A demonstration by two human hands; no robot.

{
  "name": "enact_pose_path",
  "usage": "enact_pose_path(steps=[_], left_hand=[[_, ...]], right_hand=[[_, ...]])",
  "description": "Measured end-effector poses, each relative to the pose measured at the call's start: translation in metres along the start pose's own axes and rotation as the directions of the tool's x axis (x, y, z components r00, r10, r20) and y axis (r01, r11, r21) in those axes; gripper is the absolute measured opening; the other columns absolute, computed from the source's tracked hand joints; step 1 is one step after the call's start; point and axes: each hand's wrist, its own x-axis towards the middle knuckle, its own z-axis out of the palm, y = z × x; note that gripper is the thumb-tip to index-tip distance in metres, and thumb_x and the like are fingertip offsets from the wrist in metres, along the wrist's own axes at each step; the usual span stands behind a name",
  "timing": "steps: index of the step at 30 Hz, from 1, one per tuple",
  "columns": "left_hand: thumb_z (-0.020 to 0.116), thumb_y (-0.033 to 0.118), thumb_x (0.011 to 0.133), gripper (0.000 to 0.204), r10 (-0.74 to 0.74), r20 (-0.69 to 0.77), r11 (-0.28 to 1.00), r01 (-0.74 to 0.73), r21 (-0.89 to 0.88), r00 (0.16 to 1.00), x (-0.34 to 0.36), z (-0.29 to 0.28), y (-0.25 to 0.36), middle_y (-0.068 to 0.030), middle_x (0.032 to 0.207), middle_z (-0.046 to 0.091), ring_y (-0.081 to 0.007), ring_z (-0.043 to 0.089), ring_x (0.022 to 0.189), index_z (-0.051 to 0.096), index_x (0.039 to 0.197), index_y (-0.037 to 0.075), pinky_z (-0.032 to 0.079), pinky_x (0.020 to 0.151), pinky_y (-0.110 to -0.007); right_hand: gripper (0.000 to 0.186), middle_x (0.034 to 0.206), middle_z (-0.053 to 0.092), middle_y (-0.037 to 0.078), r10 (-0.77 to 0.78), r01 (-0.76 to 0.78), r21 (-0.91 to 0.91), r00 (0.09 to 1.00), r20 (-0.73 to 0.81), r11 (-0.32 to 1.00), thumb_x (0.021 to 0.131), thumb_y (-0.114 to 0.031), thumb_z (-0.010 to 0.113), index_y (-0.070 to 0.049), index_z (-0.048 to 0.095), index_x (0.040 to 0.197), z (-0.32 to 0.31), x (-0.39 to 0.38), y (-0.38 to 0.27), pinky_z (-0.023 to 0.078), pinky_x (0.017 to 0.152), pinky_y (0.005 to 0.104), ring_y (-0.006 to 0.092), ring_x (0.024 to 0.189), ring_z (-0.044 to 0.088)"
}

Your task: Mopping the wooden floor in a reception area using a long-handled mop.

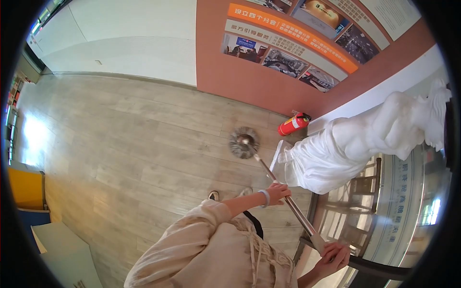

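A mop with a round grey head rests on the wood-look floor, its head a little smeared by motion. The metal handle slants from the head down to the lower right. My left hand, with a pale bangle at its wrist, is wrapped round the middle of the handle. Closed about the upper end of the handle is my right hand, near the glass on the right. A white draped statue lies in view just right of the mop head.
A red fire extinguisher stands by the wall, between the mop head and the statue. Ahead is a reddish display wall with photos; a white panel continues left. Glass borders the right. Yellow and pale furniture stands at the left.
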Motion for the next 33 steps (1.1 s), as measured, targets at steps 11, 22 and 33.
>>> enact_pose_path(steps=[11,22,33], left_hand=[[0.066,0.036,0.073,0.033,-0.097,-0.021,0.940,0.099,0.325,0.995,0.042,-0.054,-0.024,-0.0005,0.092,0.053,-0.0197,0.052,0.094,0.050,0.095,0.019,0.034,0.081,-0.039],[0.072,0.041,0.064,0.080,-0.690,-0.467,0.475,0.832,0.286,0.554,-0.073,-0.217,-0.206,-0.0103,0.138,0.027,-0.0306,0.025,0.129,0.033,0.131,0.020,0.029,0.097,-0.051],[0.076,0.042,0.060,0.093,-0.733,-0.276,0.574,0.783,0.238,0.621,-0.022,-0.273,-0.217,-0.0199,0.140,0.019,-0.0374,0.017,0.132,0.025,0.135,0.021,0.024,0.102,-0.049]], right_hand=[[0.032,0.040,0.024,-0.003,-0.027,0.038,0.092,0.992,-0.120,0.995,0.093,-0.026,0.040,-0.007,0.042,0.067,0.030,0.075,0.029,0.036,0.045,0.0235,0.0064,0.033,0.026],[0.014,0.053,0.047,0.003,0.046,-0.177,0.127,0.735,0.676,0.976,0.082,-0.003,0.048,0.002,0.056,0.072,0.263,0.126,0.179,0.038,0.047,0.0248,0.0109,0.048,0.046],[0.024,0.050,0.043,0.002,0.089,-0.174,0.097,0.818,0.568,0.980,0.083,-0.010,0.045,-0.003,0.046,0.060,0.298,0.191,0.189,0.036,0.046,0.0265,0.0104,0.045,0.041]])
